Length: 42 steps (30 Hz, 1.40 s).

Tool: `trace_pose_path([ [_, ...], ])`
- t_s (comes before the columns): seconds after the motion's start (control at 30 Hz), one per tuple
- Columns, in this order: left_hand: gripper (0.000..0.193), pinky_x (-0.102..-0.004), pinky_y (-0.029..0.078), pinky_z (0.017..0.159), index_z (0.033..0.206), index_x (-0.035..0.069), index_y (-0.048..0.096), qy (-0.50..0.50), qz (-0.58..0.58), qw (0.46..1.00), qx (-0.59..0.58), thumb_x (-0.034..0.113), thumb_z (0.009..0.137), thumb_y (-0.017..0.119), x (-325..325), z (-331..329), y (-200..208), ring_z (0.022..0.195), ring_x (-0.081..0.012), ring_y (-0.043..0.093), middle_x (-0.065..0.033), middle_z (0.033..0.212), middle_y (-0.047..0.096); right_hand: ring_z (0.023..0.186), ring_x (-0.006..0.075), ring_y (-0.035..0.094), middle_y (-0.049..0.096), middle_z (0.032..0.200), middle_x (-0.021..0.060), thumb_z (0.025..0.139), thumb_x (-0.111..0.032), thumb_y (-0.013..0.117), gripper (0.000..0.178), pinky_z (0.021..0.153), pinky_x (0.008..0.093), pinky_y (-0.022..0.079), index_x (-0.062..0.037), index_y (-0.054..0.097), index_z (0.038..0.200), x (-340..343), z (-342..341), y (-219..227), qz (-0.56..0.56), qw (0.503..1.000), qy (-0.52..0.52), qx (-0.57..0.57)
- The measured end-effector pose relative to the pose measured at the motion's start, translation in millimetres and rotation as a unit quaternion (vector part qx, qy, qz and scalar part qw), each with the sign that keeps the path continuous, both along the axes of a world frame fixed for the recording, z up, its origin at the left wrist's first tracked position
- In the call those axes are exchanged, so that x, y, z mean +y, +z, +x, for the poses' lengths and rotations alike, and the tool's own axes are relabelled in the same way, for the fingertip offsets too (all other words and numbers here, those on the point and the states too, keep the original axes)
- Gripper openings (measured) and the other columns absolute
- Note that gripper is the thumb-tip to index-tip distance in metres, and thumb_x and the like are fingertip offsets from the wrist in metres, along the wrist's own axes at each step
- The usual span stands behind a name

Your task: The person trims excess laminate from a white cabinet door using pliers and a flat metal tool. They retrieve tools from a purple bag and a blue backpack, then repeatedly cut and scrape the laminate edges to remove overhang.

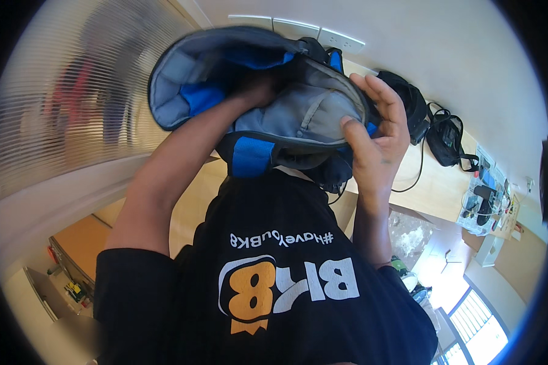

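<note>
A black, grey-lined backpack (329, 112) with blue trim stands unzipped, its mouth facing me. My left hand (259, 92) reaches deep inside it; the fingers are lost in the dark interior, so whether they hold anything is hidden. Blue patches show on the inner padding. My right hand (380, 134) grips the right rim, thumb on the near side and the fingers, partly stretched, round the outer side. A wide blue strap piece (252, 157) hangs at the bag's front edge.
Behind the backpack is a wall with socket plates (342, 40). To the right, a black bag (402, 100) and a black mesh pouch (446, 139) rest on a pale wooden surface (435, 191) with a cable. A ribbed translucent panel (61, 109) borders the left.
</note>
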State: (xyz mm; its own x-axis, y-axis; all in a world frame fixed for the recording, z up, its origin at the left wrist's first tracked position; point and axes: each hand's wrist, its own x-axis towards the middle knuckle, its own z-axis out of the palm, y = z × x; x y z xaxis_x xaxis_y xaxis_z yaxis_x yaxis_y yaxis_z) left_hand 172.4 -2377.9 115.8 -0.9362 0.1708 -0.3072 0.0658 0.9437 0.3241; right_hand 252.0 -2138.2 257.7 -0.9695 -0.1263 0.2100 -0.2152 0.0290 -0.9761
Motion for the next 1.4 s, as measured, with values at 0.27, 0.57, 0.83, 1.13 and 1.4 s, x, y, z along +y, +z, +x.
trace_pose_path([
  [0.27,0.042,-0.0458,0.051,0.095,0.130,0.000,0.060,0.026,0.004,0.999,0.037,0.017,0.092,0.055,-13,6,6,0.113,-0.0370,0.065,-0.0237,0.121,0.068,0.097,0.0248,0.065,0.066,0.101,0.0125,0.070,0.005,0.061,0.043,0.092,0.0326,0.049,0.0002,0.067,0.112,-34,15,3,0.092,0.980,0.099,0.147],
  [0.57,0.042,-0.0459,0.051,0.095,0.130,0.000,0.060,0.043,0.011,0.997,0.065,0.017,0.092,0.055,-18,18,5,0.113,-0.0371,0.065,-0.0239,0.121,0.067,0.095,0.0281,0.067,0.065,0.105,0.0135,0.072,0.006,0.064,0.042,0.083,0.0341,0.054,-0.0052,0.070,0.113,-59,25,-29,0.060,0.951,0.237,0.189],
  [0.83,0.042,-0.0459,0.051,0.095,0.130,0.000,0.059,0.040,0.008,0.997,0.066,0.018,0.092,0.056,-22,13,2,0.114,-0.0372,0.065,-0.0240,0.121,0.067,0.099,0.0320,0.066,0.065,0.112,0.0128,0.080,-0.007,0.071,0.032,0.085,0.0368,0.054,-0.0052,0.067,0.112,-40,21,-31,0.069,0.963,0.193,0.177],
  [1.13,0.042,-0.0460,0.050,0.096,0.130,0.001,0.059,0.031,0.006,0.997,0.072,0.018,0.092,0.057,-26,1,4,0.114,-0.0373,0.065,-0.0241,0.122,0.067,0.138,0.0352,0.045,0.052,0.143,0.0238,0.087,-0.055,0.073,0.081,0.112,0.0432,0.037,-0.0008,0.047,0.142,-34,-114,-177,0.182,0.973,0.003,-0.143],
  [1.4,0.042,-0.0460,0.050,0.096,0.130,0.001,0.058,0.041,0.010,0.996,0.080,0.019,0.092,0.057,-39,6,11,0.114,-0.0374,0.064,-0.0242,0.122,0.067,0.093,0.0188,0.064,0.065,0.104,0.0134,0.088,-0.041,0.079,0.059,0.082,0.0327,0.052,0.0005,0.050,0.118,-91,-138,-211,-0.092,0.956,0.057,-0.271],
])
